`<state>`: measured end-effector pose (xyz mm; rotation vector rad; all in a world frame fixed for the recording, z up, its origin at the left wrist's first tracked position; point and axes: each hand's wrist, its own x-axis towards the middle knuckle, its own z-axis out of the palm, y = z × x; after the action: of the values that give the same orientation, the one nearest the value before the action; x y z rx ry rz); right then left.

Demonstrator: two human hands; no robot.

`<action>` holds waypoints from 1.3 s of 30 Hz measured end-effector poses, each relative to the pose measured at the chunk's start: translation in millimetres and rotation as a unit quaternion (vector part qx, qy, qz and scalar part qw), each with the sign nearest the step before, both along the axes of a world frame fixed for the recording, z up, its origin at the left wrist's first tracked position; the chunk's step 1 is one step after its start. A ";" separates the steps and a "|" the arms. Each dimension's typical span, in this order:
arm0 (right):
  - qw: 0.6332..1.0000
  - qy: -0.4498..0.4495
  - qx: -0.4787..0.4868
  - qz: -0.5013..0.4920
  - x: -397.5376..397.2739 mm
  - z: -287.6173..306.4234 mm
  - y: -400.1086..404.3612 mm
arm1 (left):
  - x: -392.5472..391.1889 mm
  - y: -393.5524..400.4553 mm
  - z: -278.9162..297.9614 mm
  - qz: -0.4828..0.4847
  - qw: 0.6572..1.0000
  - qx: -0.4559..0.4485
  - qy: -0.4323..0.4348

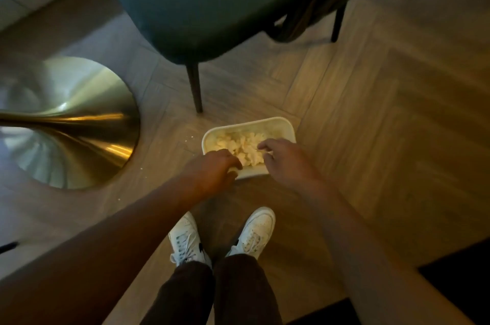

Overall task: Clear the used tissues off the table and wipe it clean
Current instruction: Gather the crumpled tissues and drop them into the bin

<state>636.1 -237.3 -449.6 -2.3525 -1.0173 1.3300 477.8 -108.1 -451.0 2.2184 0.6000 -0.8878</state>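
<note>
Both hands reach over the small white plastic bin (281, 124) on the wooden floor (371, 112), where the crumpled white tissues (238, 143) lie, the left hand (214, 168) with fingers curled at its near rim and the right hand (286, 163) with fingers loosely bent, holding nothing.

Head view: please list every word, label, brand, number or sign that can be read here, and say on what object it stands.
None: no text can be read anywhere.
White bin: no label visible.
White shoes: dark marks only, no legible letters.
Gold table base: only reflections.

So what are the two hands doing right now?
Left hand: over the bin's near rim, fingers curled; holding anything, cannot tell.
Right hand: open over the tissues.
</note>
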 end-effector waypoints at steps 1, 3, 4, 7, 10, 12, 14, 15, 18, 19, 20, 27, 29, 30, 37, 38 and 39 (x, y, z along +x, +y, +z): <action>1.000 0.012 0.022 -0.016 -3.7 30.6 -1.8 | -5.8 0.9 25.7 0.049 0.999 -0.012 -0.005; 0.997 0.027 0.067 -0.040 -12.7 92.7 -4.0 | -15.9 0.5 82.9 0.110 0.993 -0.018 -0.029; 0.995 0.033 0.085 -0.047 -16.9 124.5 -3.8 | -18.8 0.5 112.6 0.128 0.991 -0.010 -0.047; 0.990 0.044 0.123 -0.059 -31.8 221.8 -1.7 | -26.2 0.6 204.4 0.180 0.978 0.019 -0.100; 0.986 0.052 0.146 -0.066 -50.4 314.8 -1.9 | -38.0 -2.0 291.2 0.222 0.965 0.041 -0.134; 0.984 0.053 0.160 -0.062 -63.5 361.6 -2.0 | -47.9 -4.3 339.2 0.264 0.951 0.043 -0.158; 0.981 0.040 0.181 -0.062 -77.9 395.9 2.9 | -62.1 -3.8 378.9 0.296 0.938 0.046 -0.176; 0.979 0.031 0.193 -0.059 -85.7 409.3 6.6 | -71.6 -3.1 394.9 0.315 0.927 0.053 -0.199; 0.975 0.007 0.222 -0.028 -111.7 435.2 23.3 | -107.3 2.3 430.1 0.381 0.880 0.089 -0.268; 0.973 0.002 0.231 -0.016 -122.4 442.4 29.7 | -120.7 4.2 437.7 0.395 0.871 0.101 -0.274; 0.970 0.003 0.241 -0.007 -133.1 447.7 36.8 | -133.7 7.4 444.1 0.403 0.865 0.111 -0.277; 0.967 0.034 0.244 0.057 -217.6 478.0 90.0 | -243.6 47.7 466.6 0.424 0.846 0.130 -0.295; 0.966 0.027 0.248 0.060 -243.4 479.3 106.8 | -275.7 65.1 470.3 0.432 0.841 0.138 -0.294; 0.966 0.023 0.251 0.053 -256.3 479.0 114.6 | -290.4 74.4 472.0 0.436 0.838 0.137 -0.297; 0.968 -0.002 0.250 0.016 -338.3 472.3 149.5 | -372.9 129.1 474.4 0.419 0.843 0.141 -0.304; 0.967 -0.006 0.253 0.013 -346.0 471.4 149.5 | -379.7 134.9 473.4 0.414 0.847 0.140 -0.304; 0.966 -0.010 0.256 0.015 -352.4 470.5 149.3 | -384.7 141.3 471.5 0.404 0.851 0.141 -0.304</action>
<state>283.7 -88.0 21.0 -1.9669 -1.2309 0.9080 93.1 33.2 20.5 2.0006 1.2461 0.3488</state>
